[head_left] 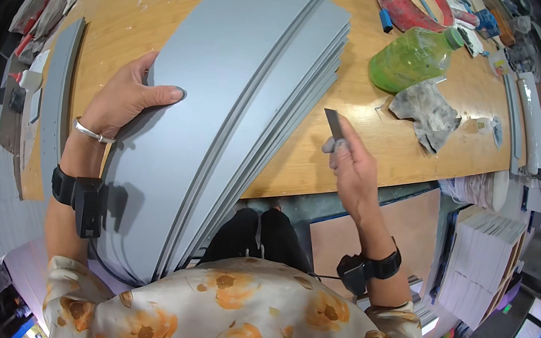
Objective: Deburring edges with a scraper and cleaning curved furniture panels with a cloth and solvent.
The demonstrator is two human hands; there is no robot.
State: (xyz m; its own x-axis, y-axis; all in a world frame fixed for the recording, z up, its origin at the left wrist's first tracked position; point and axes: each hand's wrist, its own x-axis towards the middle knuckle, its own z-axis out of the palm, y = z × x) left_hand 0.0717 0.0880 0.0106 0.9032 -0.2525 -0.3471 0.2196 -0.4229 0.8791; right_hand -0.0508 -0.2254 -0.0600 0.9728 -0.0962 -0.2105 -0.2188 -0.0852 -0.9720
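Observation:
A stack of long grey panels lies slantwise across the table and reaches over its near edge toward my body. My left hand grips the left edge of the top panel, thumb flat on its upper face and the other fingers partly hidden at the edge. Away from the stack, to its right, my right hand is closed around a small dark flat strip whose angled end sticks up past the fingers. Its exact kind does not show. Grey dust or smudges mark the right fingertips.
Right of the stack stand a green liquid bottle, a stained grey cloth and a small blue block. A red ring-shaped object lies behind them. Another narrow grey panel lies at the left. White stacked sheets stand low at right.

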